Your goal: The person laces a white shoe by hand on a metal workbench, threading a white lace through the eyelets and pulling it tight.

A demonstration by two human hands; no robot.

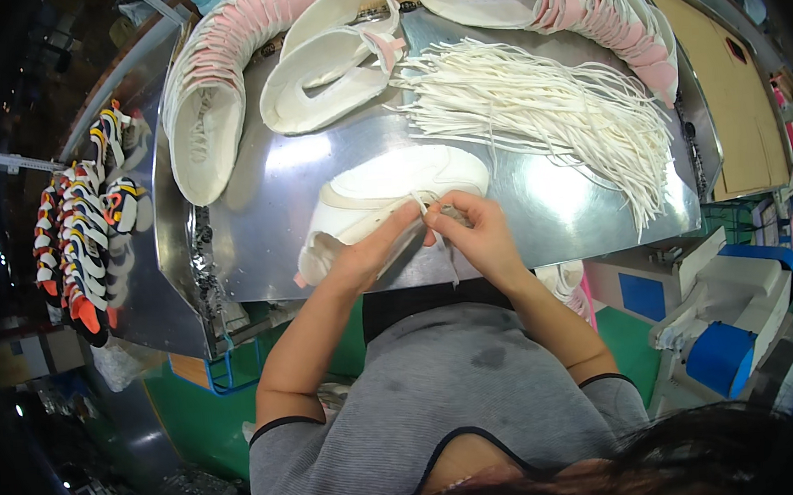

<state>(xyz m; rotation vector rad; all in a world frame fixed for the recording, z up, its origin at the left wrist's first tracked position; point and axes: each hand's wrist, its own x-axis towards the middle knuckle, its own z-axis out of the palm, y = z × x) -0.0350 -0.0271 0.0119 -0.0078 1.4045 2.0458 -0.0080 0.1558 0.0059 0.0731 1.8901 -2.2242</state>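
Observation:
A white shoe upper (390, 176) lies on its side at the near edge of the metal table, its toe pointing right and its pink-tabbed heel left. My left hand (376, 247) is closed on the upper's near side, along the eyelet edge. Just right of it, my right hand (475, 233) pinches a thin white shoelace (419, 207) close to the eyelets. The fingertips of both hands nearly meet there. A loose lace end hangs below my right fingers. What lies under my left palm is hidden.
A bundle of white laces (534, 109) is spread over the metal table (277, 242). Nested white-and-pink uppers curve at the back left (208, 123) and back right (582, 14). Two loose uppers (325, 87) lie between them. Colourful shoe parts (83, 233) stand further left; cardboard (721, 87) lies right.

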